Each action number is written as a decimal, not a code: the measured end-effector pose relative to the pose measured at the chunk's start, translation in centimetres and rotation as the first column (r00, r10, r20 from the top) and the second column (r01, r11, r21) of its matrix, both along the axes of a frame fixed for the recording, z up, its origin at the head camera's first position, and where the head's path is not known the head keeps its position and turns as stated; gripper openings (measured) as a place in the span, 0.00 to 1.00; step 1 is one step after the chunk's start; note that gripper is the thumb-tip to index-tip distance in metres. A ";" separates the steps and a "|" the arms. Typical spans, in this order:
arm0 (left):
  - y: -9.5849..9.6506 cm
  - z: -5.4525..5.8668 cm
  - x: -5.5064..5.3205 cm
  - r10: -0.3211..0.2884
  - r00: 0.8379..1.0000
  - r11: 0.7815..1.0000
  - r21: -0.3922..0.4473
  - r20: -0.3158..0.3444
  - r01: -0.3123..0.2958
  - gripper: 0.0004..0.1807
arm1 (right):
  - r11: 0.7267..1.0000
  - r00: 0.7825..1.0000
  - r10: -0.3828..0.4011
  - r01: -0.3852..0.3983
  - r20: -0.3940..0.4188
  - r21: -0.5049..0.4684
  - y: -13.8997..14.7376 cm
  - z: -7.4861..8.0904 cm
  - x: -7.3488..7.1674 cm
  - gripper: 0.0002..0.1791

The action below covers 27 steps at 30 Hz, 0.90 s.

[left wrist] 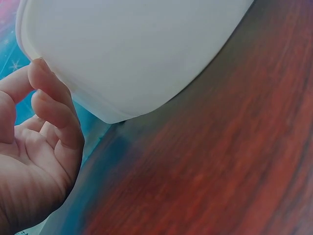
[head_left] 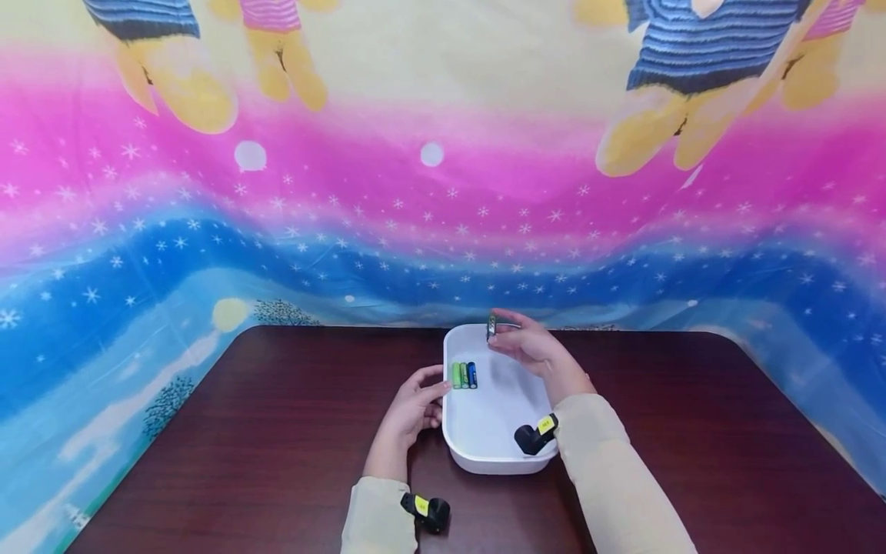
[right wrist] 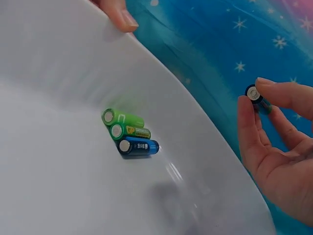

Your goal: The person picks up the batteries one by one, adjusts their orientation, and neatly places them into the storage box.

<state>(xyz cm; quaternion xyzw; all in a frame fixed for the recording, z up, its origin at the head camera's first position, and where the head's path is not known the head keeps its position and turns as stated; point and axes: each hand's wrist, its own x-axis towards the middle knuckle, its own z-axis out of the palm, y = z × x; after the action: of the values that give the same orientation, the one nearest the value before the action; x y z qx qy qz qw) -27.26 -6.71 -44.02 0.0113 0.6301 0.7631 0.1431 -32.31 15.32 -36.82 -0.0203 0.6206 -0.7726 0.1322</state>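
Note:
My right hand [head_left: 531, 348] pinches a dark battery [head_left: 491, 327] between thumb and fingers, above the far end of a white plastic tub [head_left: 498, 464]. In the right wrist view, the flat metal end of this battery [right wrist: 253, 93] faces the camera. Three more batteries lie side by side on the tub's floor near its left wall: a light green one [right wrist: 128, 119], a green one with printing [right wrist: 134, 131] and a blue one [right wrist: 142, 146]. My left hand [head_left: 414, 404] holds the tub's left rim, its thumb over the edge and its other fingers outside.
The tub stands on a dark reddish-brown table [head_left: 291, 431] with rounded far corners. Behind the table hangs a colourful printed cloth [head_left: 388, 231]. Each wrist carries a small black camera [head_left: 429, 512] with a yellow label.

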 end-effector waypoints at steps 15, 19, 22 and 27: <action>-0.1 -0.1 0.0 0.009 1.000 1.000 -0.003 0.000 -0.009 0.27 | 0.997 1.000 0.004 -0.006 0.026 0.074 -0.3 -1.7 -0.5 0.36; -0.1 -0.2 -0.1 0.012 1.000 1.000 -0.006 0.013 -0.011 0.27 | 0.994 0.999 0.024 -0.027 0.031 0.107 -0.5 -2.4 -0.6 0.35; -0.1 0.1 0.0 -0.002 1.000 1.000 -0.006 0.016 0.002 0.27 | 0.991 0.999 0.020 -0.025 0.037 0.133 -0.4 -2.7 -0.6 0.34; -0.1 0.8 0.3 -0.017 1.000 1.000 -0.015 0.009 0.017 0.26 | 0.983 0.999 0.024 -0.029 0.027 0.180 -0.4 -2.8 -0.6 0.34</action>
<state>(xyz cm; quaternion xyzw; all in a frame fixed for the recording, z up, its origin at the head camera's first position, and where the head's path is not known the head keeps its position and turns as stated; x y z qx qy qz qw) -26.97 -6.80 -43.17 0.0122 0.6349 0.7573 0.1524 -32.89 14.93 -39.63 -0.0070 0.6862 -0.7114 0.1514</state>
